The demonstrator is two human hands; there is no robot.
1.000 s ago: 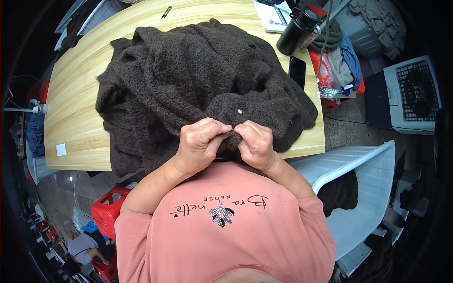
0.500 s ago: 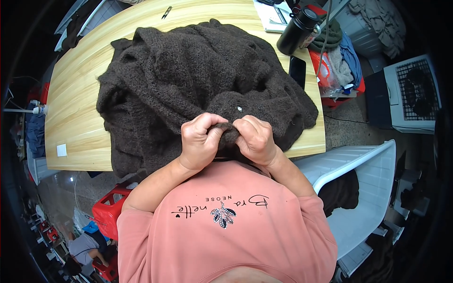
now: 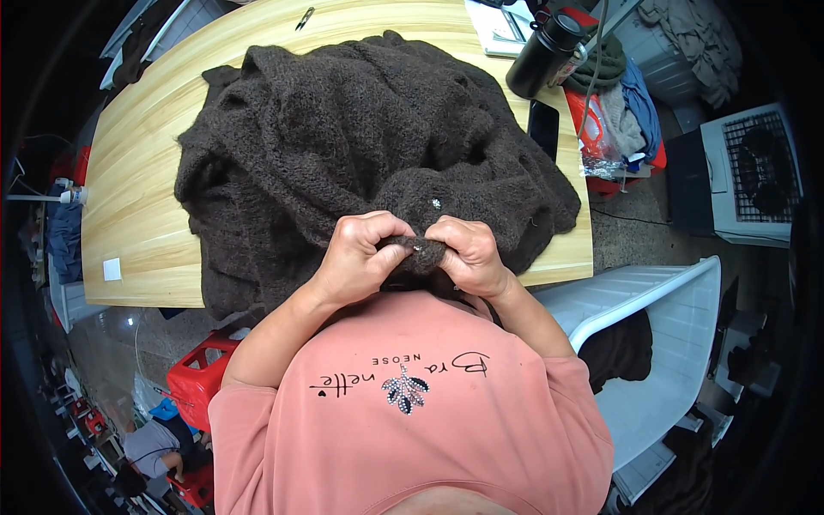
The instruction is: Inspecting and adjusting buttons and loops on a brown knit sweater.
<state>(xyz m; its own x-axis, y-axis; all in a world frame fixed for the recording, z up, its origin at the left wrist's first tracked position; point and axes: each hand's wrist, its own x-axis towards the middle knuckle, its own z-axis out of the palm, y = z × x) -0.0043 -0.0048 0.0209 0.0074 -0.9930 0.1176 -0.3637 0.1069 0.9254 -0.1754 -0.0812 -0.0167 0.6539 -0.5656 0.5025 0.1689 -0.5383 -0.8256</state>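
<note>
A dark brown fuzzy knit garment (image 3: pixel 343 129) lies in a heap over the table, its near edge drawn up against my chest. My left hand (image 3: pixel 359 257) pinches a fold of this edge between thumb and fingers. Close beside it, my right hand (image 3: pixel 469 255) is closed on the same fold. Between the two thumbs the knit is bunched, and a tiny pale shiny spot shows on it. Just beyond my hands, a small shiny button-like piece (image 3: pixel 436 204) sits on the knit. The fingertips are partly hidden in the fabric.
On the wooden table (image 3: pixel 129 197) lie small snips (image 3: pixel 305 18), a white square (image 3: pixel 112 269) and a phone (image 3: pixel 543 129). A black bottle (image 3: pixel 545 54) stands at the far right. A white bin (image 3: pixel 661 360) is at my right, a red stool (image 3: pixel 193 382) at my left.
My hands have turned the pinched fold slightly, so a small shiny spot now shows between them. My right hand has shifted a little down and outward. The heap stays put.
</note>
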